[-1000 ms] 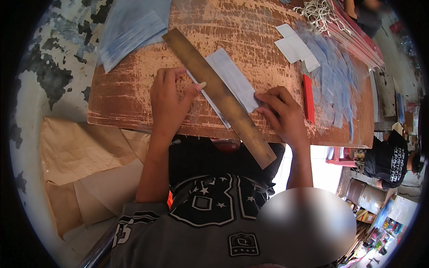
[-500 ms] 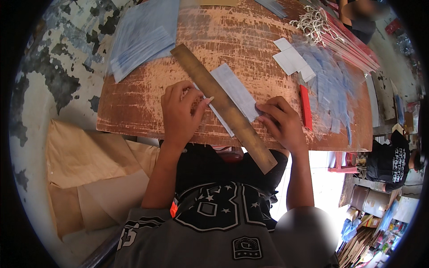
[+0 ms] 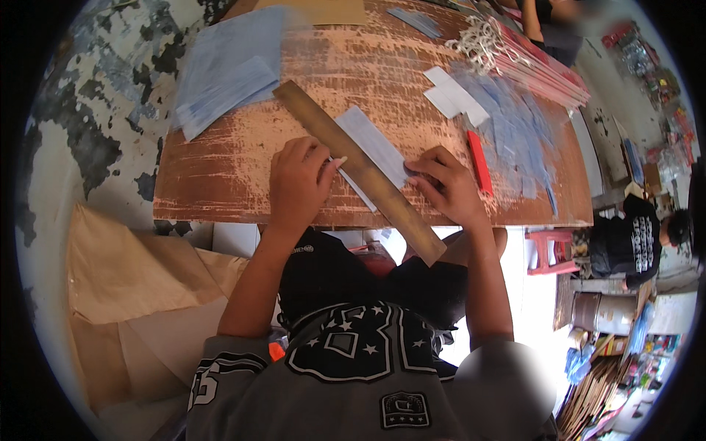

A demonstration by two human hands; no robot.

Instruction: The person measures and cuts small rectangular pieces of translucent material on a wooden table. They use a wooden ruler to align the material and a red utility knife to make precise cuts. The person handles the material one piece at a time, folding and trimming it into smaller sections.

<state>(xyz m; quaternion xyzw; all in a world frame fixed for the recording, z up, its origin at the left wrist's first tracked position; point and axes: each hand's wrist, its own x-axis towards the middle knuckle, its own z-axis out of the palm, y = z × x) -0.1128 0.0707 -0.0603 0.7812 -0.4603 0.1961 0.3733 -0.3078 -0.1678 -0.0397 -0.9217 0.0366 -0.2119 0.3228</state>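
Observation:
A long, flat brown ruler-like strip point(image 3: 371, 178) lies slantwise across a pale bluish-white sheet point(image 3: 370, 141), its near end jutting past the table edge. The sheet shows on both sides of the strip. My left hand point(image 3: 301, 180) is at the strip's left edge, fingers curled and thumb tip over that edge. What lies under its fingertips is partly hidden. On the other side, my right hand point(image 3: 450, 189) pinches the sheet's near right corner between thumb and fingers. A red bar-shaped tool point(image 3: 479, 162) rests beyond my right hand.
Bluish sheets point(image 3: 229, 62) are stacked at the table's far left. White cut pieces point(image 3: 456, 99) and a loose pile of bluish pieces point(image 3: 509, 121) lie right, below red-and-white bundles with white cords point(image 3: 515, 62). Brown paper point(image 3: 140, 264) stands at left; a red stool point(image 3: 550, 252) stands right.
The whole view has shifted slightly, moving the table's things leftward in the picture. Both hands stay at the strip and sheet, with little visible change in their hold.

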